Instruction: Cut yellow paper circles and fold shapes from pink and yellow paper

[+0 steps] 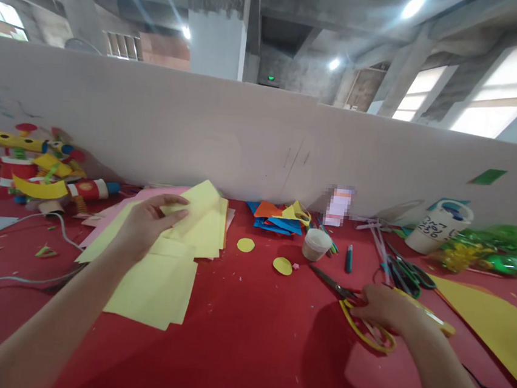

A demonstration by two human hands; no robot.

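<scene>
My left hand [148, 223] pinches a pale yellow paper sheet [201, 216] and lifts it off a loose stack of yellow sheets [153, 287] lying on the red table. My right hand [382, 306] rests on the table to the right, its fingers closed over the yellow handles of a pair of scissors [365, 323] whose dark blades point up and left. Two small yellow paper circles [282, 266] lie between the hands.
A white partition wall [263, 145] borders the red table [243, 351]. Pink paper [115, 210] underlies the stack. Colourful toys [37, 166] and cables sit left. Blue and orange scraps [274, 217], a small tub [316, 244], green scissors [408, 277], a white cup [438, 226] and a large yellow sheet [492, 326] lie right.
</scene>
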